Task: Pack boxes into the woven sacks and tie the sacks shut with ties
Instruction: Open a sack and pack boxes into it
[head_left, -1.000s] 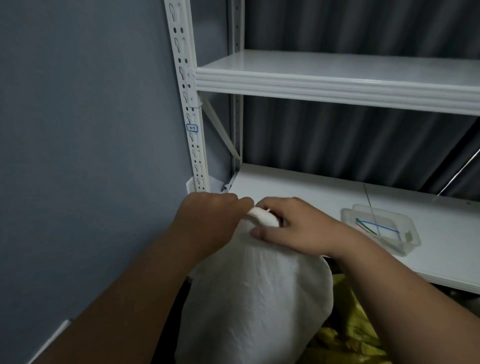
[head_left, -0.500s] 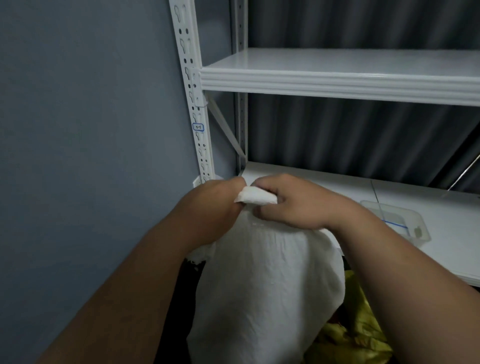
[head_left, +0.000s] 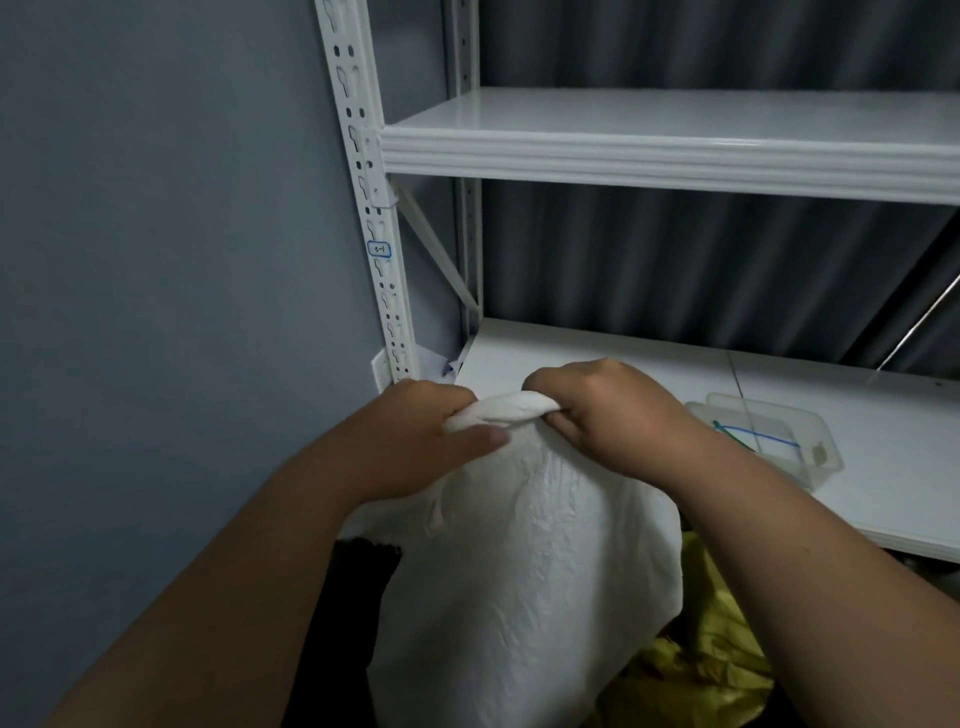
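A full white woven sack (head_left: 524, 582) stands upright in front of me, below the shelf edge. Its mouth is gathered into a twisted roll (head_left: 506, 408) at the top. My left hand (head_left: 421, 441) grips the left end of that roll, thumb lying along the sack. My right hand (head_left: 602, 410) grips the right end, fingers curled under it. A clear plastic tray (head_left: 815, 447) on the shelf to the right holds thin ties, a blue one (head_left: 763, 437) and a green one among them. Whatever the sack contains is hidden.
A white metal rack with a perforated upright (head_left: 363, 197) stands against a blue-grey wall (head_left: 156, 260). Its lower shelf (head_left: 649, 364) lies just behind my hands, an upper shelf (head_left: 675, 150) above. Yellow sacking (head_left: 722, 660) lies low on the right, dark material (head_left: 358, 582) on the left.
My two hands have drawn apart along the sack's mouth. The short bunched tip between them is now a longer twisted roll, held at both ends.
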